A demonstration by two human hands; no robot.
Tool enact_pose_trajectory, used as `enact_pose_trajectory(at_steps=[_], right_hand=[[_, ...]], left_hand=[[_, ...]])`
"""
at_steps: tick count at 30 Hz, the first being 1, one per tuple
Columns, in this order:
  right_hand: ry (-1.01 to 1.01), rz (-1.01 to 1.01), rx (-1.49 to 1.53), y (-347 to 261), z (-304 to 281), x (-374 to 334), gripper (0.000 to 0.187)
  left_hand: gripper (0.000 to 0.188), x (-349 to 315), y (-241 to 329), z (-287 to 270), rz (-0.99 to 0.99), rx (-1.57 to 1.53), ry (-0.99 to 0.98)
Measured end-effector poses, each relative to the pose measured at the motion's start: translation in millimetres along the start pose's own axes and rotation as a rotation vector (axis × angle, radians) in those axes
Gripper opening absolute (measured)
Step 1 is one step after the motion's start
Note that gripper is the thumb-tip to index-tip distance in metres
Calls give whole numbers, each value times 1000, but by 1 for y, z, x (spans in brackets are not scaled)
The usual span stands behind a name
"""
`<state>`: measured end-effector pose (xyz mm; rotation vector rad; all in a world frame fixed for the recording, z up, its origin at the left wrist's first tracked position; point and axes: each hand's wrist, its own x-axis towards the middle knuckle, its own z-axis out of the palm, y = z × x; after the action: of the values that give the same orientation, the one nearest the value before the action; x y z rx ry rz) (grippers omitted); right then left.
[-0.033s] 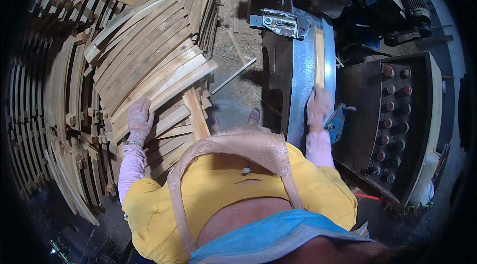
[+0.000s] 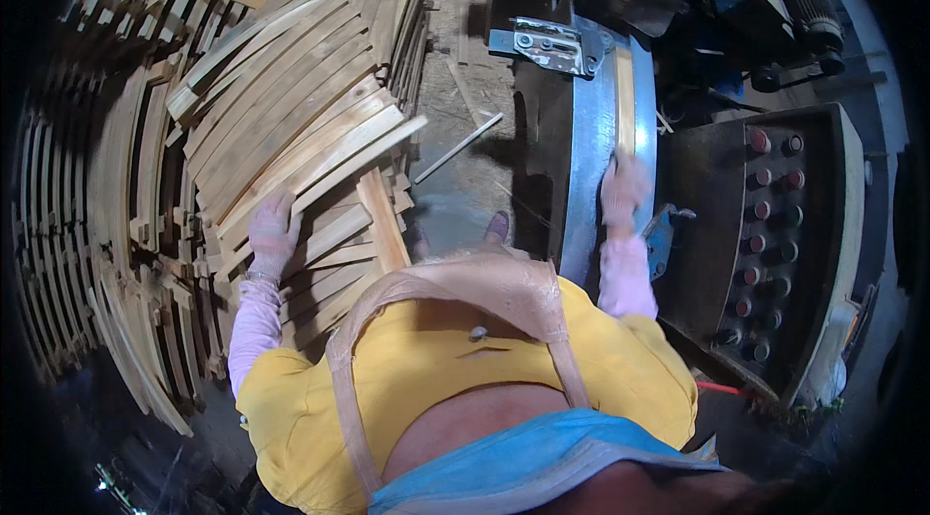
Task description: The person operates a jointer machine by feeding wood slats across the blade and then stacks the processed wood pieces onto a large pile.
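Note:
My left hand (image 2: 274,227), in a pale glove, is closed over the near end of a wooden slat (image 2: 360,160) on top of a pile at my left. More slats (image 2: 281,113) lie fanned out beneath and beyond it. On the right, my gloved right hand (image 2: 625,189) grips the near end of a narrow wooden strip (image 2: 626,98). That strip lies lengthwise on the metal bed (image 2: 584,156) of a woodworking machine, its far end near a bolted metal bracket (image 2: 548,45). The right fingers are slightly blurred, and the strip's end is partly hidden under them.
A control panel (image 2: 722,224) with several round buttons stands right of the bed. A blue metal fitting (image 2: 661,242) sits by my right forearm. Curved slats (image 2: 53,215) are stacked at far left. Loose sticks (image 2: 459,148) and sawdust lie on the floor. A motor (image 2: 806,1) is at far right.
My right hand has moved forward along the machine bed, away from me, with the strip. The left hand and the slat pile look almost the same.

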<state>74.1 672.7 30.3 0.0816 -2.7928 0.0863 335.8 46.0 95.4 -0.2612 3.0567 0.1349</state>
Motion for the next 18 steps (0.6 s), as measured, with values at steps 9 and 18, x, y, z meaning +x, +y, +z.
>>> enact_pose_trajectory(at_steps=[9,18], right_hand=[[-137,-37,290,-48,51,188,36],[-122,-294,194,-1,-82,-130,38]], left_hand=[[43,88,109,-74,-392,-645,198],[77,76,69,-37,-699,-1197,356]])
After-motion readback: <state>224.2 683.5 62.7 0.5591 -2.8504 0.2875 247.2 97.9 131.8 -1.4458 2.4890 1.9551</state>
